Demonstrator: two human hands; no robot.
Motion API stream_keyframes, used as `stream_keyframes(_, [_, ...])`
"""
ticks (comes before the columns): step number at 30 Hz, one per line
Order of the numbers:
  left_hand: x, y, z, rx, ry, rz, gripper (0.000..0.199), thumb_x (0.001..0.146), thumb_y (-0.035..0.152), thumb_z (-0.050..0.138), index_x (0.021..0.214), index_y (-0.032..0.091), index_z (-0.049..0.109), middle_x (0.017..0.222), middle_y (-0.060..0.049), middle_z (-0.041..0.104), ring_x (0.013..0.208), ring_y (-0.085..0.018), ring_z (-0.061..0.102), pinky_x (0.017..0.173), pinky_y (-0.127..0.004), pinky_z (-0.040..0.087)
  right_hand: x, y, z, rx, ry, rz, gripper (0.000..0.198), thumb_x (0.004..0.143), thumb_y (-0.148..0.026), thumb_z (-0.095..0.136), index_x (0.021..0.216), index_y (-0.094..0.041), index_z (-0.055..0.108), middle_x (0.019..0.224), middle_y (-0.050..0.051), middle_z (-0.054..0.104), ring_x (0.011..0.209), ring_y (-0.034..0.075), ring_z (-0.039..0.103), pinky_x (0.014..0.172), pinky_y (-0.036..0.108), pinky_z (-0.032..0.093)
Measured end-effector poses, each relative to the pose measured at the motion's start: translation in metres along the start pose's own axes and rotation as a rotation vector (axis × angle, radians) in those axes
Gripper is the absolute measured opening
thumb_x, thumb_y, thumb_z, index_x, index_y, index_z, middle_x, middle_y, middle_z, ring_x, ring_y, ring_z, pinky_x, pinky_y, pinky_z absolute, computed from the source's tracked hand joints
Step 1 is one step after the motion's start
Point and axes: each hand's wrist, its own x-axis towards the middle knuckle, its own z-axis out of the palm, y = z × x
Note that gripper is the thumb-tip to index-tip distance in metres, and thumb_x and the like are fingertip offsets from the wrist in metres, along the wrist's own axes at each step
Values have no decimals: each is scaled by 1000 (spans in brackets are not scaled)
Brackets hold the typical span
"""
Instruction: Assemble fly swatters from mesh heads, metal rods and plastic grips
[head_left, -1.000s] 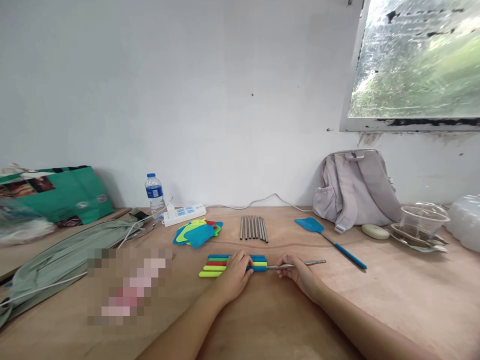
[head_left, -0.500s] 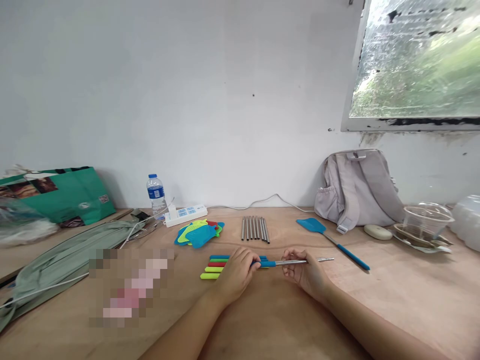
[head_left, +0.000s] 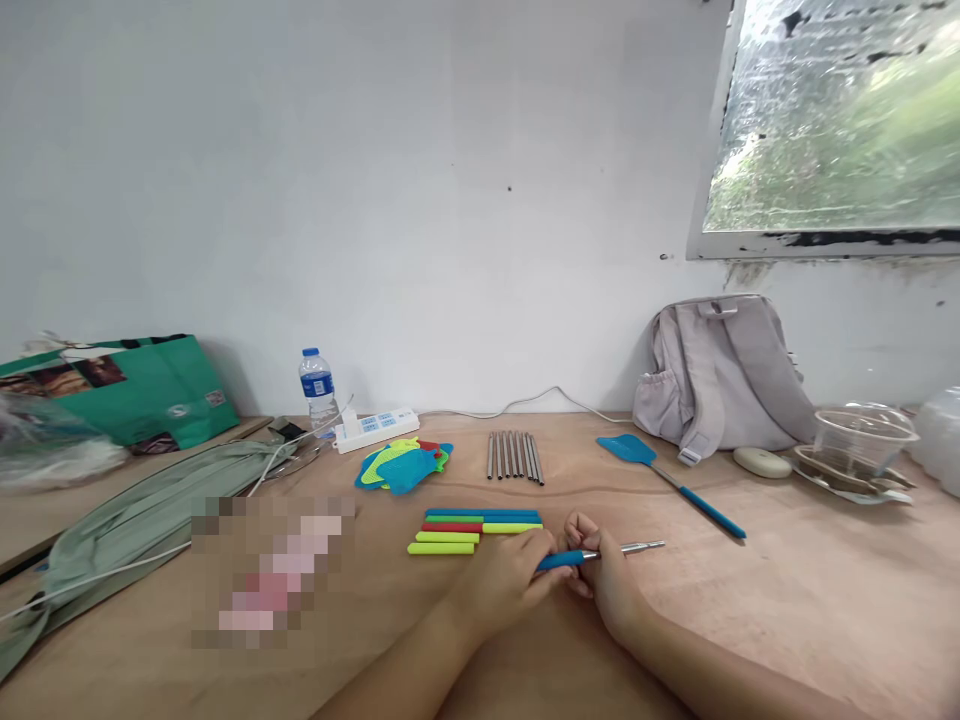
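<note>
In the head view my left hand (head_left: 510, 580) is closed round the blue grip of a fly swatter handle (head_left: 559, 561). My right hand (head_left: 611, 590) curls its fingers about the metal rod of the same handle, and the thin rod end (head_left: 645, 547) sticks out to the right. Just beyond my left hand lie several loose coloured grips (head_left: 442, 549) in blue, green, red and yellow. Farther back is a row of metal tubes (head_left: 514, 456). A pile of swatter heads (head_left: 405, 466) sits to their left. One whole blue fly swatter (head_left: 711, 510) rests at the right.
Along the wall stand a green bag (head_left: 172, 390), a water bottle (head_left: 318, 385), a white power strip (head_left: 377, 430) and a grey backpack (head_left: 731, 380). A clear plastic cup (head_left: 862, 440) and a pale oval case (head_left: 761, 462) are at the right. A grey-green bag (head_left: 165, 510) lies left.
My hands have come together and lower, bringing the handle nearer to me. My left hand has moved right, uncovering more of the coloured grips. The right fingers have curled tighter round the rod.
</note>
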Motion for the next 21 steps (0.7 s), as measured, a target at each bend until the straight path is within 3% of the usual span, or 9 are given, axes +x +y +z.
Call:
stream_keyframes(3, [-3, 1, 3, 52, 35, 60, 22, 84, 39, 44, 76, 20, 52, 69, 1, 59, 63, -12, 54, 54, -22, 34, -10, 1, 8, 39, -24, 17, 16, 54, -32, 43, 58, -21, 32, 45, -8, 27, 35, 5, 22, 32, 15, 10])
stream_keyframes(11, [-6, 5, 8, -11, 89, 132, 27, 84, 42, 40, 76, 20, 53, 67, 0, 59, 59, -11, 53, 52, -21, 36, -28, -5, 19, 41, -93, -139, 19, 57, -33, 47, 59, -21, 32, 49, -8, 25, 41, 6, 18, 37, 17, 15])
stream_keyframes(18, [-6, -4, -7, -26, 48, 83, 17, 82, 35, 44, 84, 20, 51, 80, -2, 61, 75, -15, 56, 68, -25, 40, -5, 4, 10, -37, -161, 8, 20, 61, -40, 41, 58, -20, 40, 44, -6, 32, 36, 6, 22, 34, 19, 11])
stream_keyframes(21, [-9, -19, -20, -44, 126, 24, 19, 81, 34, 40, 92, 21, 48, 85, -5, 58, 80, -17, 54, 73, -29, 41, 0, 3, 5, 21, -182, 29, 21, 65, -41, 38, 64, -21, 44, 44, -6, 36, 34, 7, 25, 34, 19, 14])
